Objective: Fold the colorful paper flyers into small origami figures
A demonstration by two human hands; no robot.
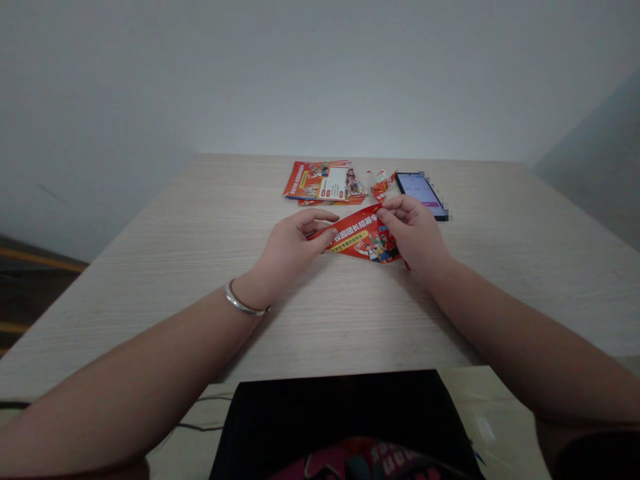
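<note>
Between my two hands is a red printed flyer (357,235) with white and yellow lettering and cartoon figures, held above the table. My left hand (305,240) pinches its left end between thumb and fingers. At the other end, my right hand (413,227) grips the flyer near its upper right, where the paper looks bent or folded; part of that edge is hidden by the fingers. Just beyond my right hand lies a crumpled or folded red and white paper piece (383,181).
A stack of similar red flyers (320,181) lies toward the table's far side. A phone (423,193) with a lit screen rests right of the paper piece. The pale wood-grain table (165,247) reaches back to a grey wall (350,80).
</note>
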